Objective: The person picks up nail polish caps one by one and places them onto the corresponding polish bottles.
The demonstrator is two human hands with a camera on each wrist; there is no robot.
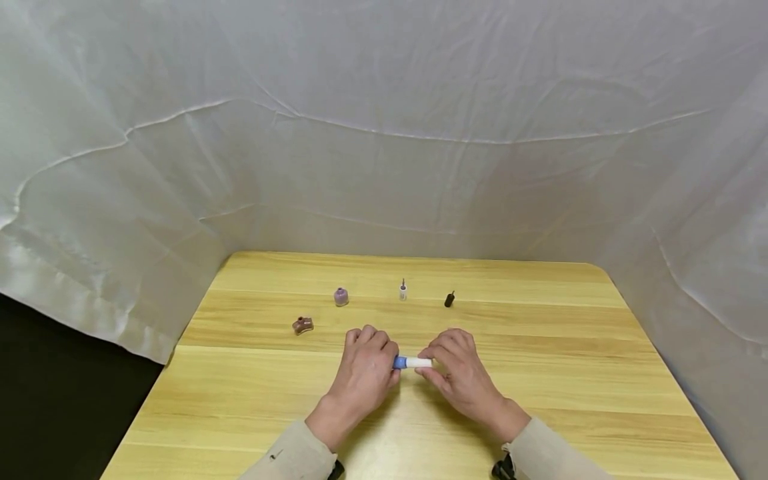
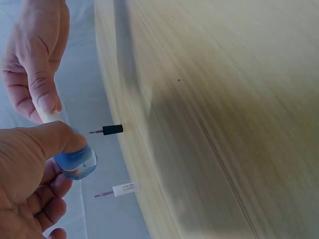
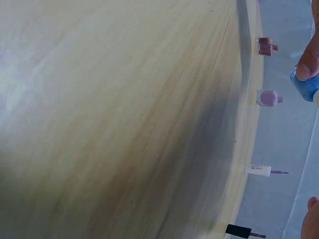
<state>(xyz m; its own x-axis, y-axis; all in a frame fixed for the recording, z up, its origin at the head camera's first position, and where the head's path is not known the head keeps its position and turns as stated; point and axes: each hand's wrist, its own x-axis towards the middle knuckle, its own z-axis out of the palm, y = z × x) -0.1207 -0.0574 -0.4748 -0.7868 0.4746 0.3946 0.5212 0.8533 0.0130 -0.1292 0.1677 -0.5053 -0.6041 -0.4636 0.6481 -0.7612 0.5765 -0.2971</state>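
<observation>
Over the surface [image 1: 570, 373], well apart from its side edges, the left hand [image 1: 367, 368] grips a blue bottle [image 2: 76, 160]; the right hand [image 1: 459, 371] pinches its white cap [image 1: 419, 363] (print on the upright brush cap [image 2: 126, 188]: illegible).

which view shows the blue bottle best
Left wrist: there the blue bottle appears large, its clear base visible, though the left hand covers part. The head view shows only a small blue section; the right wrist view cuts it off at the frame edge.
</observation>
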